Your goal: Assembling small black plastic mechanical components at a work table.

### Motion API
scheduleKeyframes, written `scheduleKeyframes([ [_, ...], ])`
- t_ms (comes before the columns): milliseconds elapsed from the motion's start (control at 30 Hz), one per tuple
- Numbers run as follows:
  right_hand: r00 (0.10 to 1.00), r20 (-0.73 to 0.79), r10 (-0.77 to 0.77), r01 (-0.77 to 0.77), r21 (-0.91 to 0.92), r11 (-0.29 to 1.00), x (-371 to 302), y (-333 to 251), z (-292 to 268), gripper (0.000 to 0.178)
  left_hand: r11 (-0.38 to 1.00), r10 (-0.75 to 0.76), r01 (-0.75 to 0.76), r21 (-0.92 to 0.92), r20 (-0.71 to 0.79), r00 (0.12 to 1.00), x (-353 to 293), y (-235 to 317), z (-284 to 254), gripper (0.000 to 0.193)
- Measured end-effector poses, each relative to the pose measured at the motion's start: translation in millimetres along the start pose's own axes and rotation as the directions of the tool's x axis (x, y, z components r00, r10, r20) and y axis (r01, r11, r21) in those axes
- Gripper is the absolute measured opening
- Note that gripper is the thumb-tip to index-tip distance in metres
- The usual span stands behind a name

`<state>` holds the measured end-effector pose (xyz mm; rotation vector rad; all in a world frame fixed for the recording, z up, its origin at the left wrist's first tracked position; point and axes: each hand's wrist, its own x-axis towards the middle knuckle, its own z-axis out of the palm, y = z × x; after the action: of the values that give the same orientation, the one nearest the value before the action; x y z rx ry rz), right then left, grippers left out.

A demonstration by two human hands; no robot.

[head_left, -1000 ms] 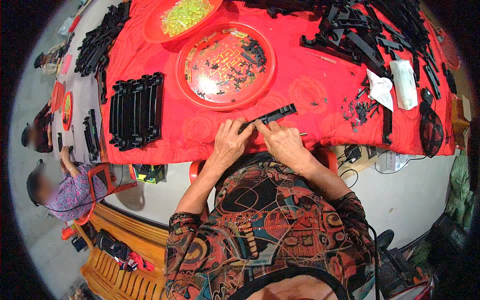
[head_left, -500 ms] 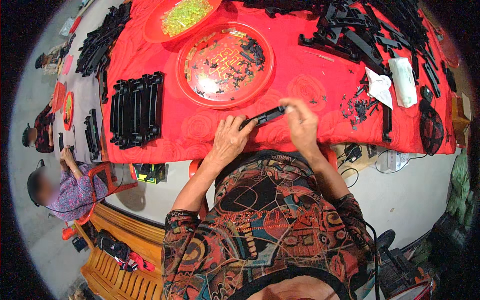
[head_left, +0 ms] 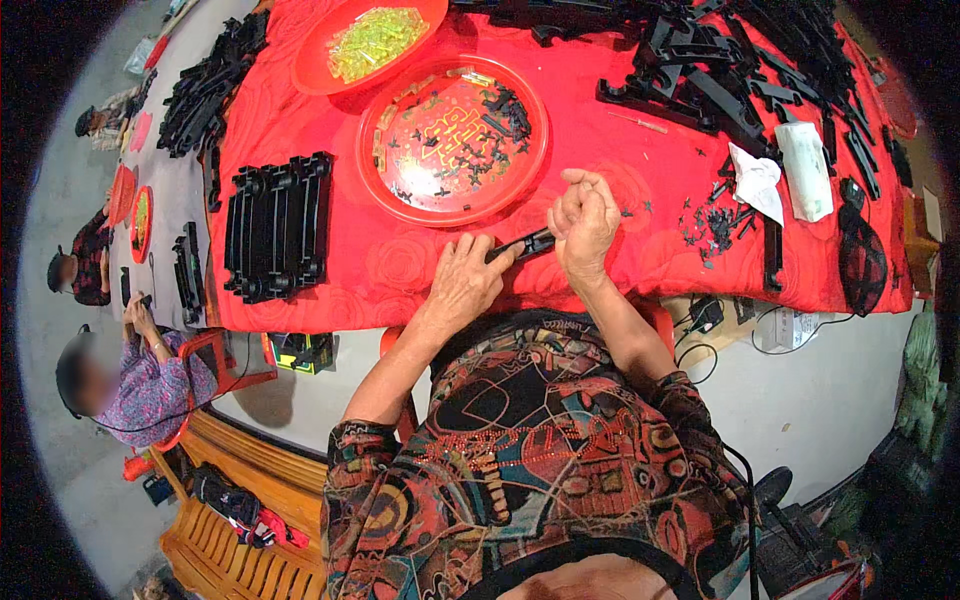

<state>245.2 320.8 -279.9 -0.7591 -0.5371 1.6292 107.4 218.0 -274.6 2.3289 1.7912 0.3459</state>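
Note:
My left hand [head_left: 467, 278] is closed around one end of a narrow black plastic bar [head_left: 537, 243], held over the near edge of the red-covered table. At the bar's other end is my right hand [head_left: 585, 222], its fingers curled in; what they hold, if anything, is hidden. Beyond both hands lies a round red tray [head_left: 395, 205] with small black cross-shaped pieces and clear yellowish ones. To the left, several long black plastic parts [head_left: 278, 228] are lined up in a block.
A red bowl [head_left: 305, 62] of yellow-green pieces stands behind the tray. Black parts [head_left: 690, 75] are heaped at the far right. Nearer are small black bits [head_left: 718, 225], a crumpled tissue [head_left: 757, 182] and a white roll [head_left: 804, 170]. At left, another person [head_left: 150, 390] sits at a grey table.
My right hand has drawn in toward me and left, and its fingers have curled more tightly. The left hand keeps its hold on the bar.

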Motion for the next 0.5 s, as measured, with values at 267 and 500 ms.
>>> scheduleKeyframes([
  [267, 1.000, 0.005, 0.028, -0.028, -0.006, 1.000, -1.4, 6.1, -1.8, 0.020, 1.000, -0.006, 0.007, -0.029, 0.021, 1.000, 1.0, -1.6, -0.2, 0.052],
  [500, 0.999, 0.016, 0.034, -0.032, -0.105, 0.994, -1.8, 9.1, -0.2, 0.021, 0.998, -0.004, 0.005, -0.066, 0.009, 1.000, 1.0, -2.7, 2.2, 0.053],
])
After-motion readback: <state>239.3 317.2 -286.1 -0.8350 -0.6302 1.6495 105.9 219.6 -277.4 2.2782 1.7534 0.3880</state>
